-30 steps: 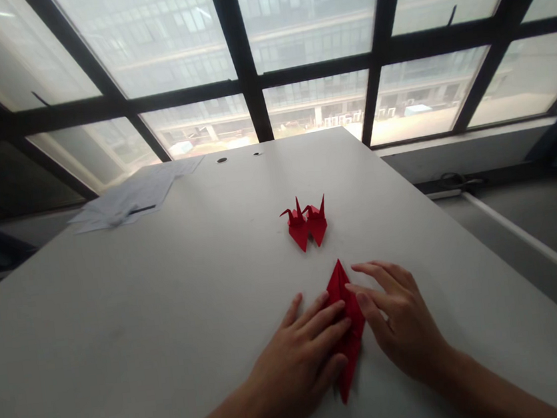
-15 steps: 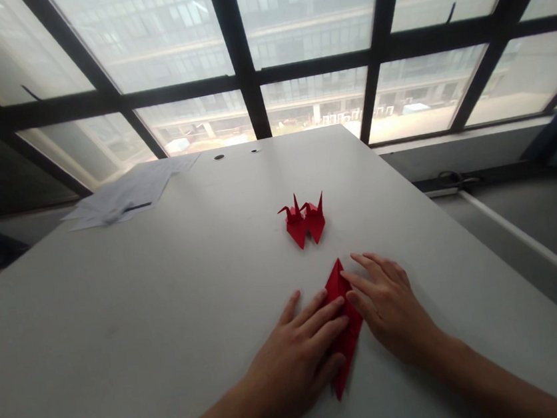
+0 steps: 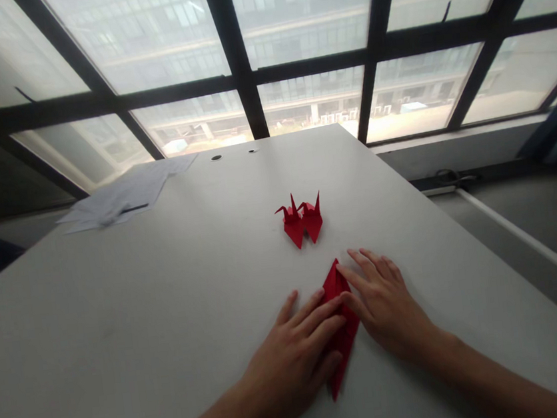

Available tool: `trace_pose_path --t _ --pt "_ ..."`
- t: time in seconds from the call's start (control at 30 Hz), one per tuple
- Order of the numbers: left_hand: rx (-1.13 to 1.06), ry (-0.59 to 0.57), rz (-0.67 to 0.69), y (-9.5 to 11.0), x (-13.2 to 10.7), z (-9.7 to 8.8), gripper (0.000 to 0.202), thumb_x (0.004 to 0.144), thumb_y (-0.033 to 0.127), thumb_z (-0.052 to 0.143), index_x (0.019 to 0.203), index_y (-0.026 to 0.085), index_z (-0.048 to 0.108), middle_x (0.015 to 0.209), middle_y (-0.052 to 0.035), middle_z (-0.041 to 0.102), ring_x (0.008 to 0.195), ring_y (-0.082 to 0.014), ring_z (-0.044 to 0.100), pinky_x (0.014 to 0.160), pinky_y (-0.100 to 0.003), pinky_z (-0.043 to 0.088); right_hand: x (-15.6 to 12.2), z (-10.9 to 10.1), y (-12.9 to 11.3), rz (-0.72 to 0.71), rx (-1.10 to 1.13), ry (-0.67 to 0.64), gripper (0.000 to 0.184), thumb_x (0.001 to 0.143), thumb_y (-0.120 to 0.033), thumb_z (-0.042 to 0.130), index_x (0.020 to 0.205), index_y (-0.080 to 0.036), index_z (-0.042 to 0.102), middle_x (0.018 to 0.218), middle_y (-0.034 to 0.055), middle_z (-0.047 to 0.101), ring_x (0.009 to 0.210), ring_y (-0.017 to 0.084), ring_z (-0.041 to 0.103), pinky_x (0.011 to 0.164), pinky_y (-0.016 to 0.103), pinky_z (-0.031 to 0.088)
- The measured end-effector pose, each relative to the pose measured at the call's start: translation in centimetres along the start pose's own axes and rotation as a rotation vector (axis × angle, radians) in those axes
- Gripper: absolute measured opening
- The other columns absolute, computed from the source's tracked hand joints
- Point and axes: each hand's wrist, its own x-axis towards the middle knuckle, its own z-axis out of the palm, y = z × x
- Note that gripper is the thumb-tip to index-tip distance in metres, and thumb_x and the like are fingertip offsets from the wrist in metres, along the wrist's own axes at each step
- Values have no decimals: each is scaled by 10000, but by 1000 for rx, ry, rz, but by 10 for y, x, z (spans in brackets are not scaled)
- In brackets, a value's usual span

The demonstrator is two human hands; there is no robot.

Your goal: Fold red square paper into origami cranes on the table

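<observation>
A long, narrow piece of folded red paper [image 3: 336, 281] lies flat on the white table [image 3: 168, 295], pointing away from me. My left hand [image 3: 295, 358] lies flat on its lower left part, fingers stretched out. My right hand [image 3: 382, 301] rests on the table at its right edge, fingers spread, with the index fingertip pressing the paper near its upper tip. Two finished red paper cranes [image 3: 302, 219] stand side by side just beyond the folded piece.
A loose pile of white sheets [image 3: 121, 197] with a dark pen lies at the far left of the table. Two small round holes [image 3: 216, 157] sit near the far edge. Large windows with dark frames rise behind. The table's right edge drops to a grey floor.
My right hand has slid a little forward along the paper's right edge and lies flatter. The left hand keeps its place. The view has shifted slightly.
</observation>
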Motion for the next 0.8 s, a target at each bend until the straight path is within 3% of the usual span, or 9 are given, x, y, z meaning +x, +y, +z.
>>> trace_pose_path --t 0.2,0.3,0.5,0.63,0.8 --pt "-19 -51 -13 3 1 -4 558 933 247 556 1465 272 389 1570 -17 366 1500 -221 206 1239 -518 68 0 0 -1 18 -1 -21 471 1012 -450 341 1403 -257 520 1531 116 409 1429 331 309 1132 604 270" --pt "-37 -47 -6 3 2 -3 576 920 238 572 1464 259 386 1569 -27 368 1491 -210 233 1244 -487 88 1 -2 -1 17 8 -31 519 1017 -460 317 1459 -223 449 1562 113 365 1450 313 277 1149 591 253" --pt "-45 -18 0 4 3 -4 620 904 225 588 1480 269 364 1516 -35 449 1466 -197 298 1244 -466 114 2 -7 -1 -156 46 -143 583 1015 -503 324 1524 -218 326 1594 53 302 1496 288 173 1186 612 151" --pt "-51 -15 0 5 3 -5 596 900 208 584 1460 268 393 1508 -38 459 1466 -202 300 1241 -476 134 2 -1 -2 -101 37 -127 625 1011 -541 296 1528 -189 314 1591 72 293 1501 302 153 1184 642 93" --pt "-53 -6 5 5 2 -6 508 917 215 565 1411 261 458 1499 -47 472 1463 -212 309 1235 -487 160 4 1 1 38 75 -40 612 1029 -478 264 1534 -132 284 1594 128 269 1497 283 183 1180 605 176"
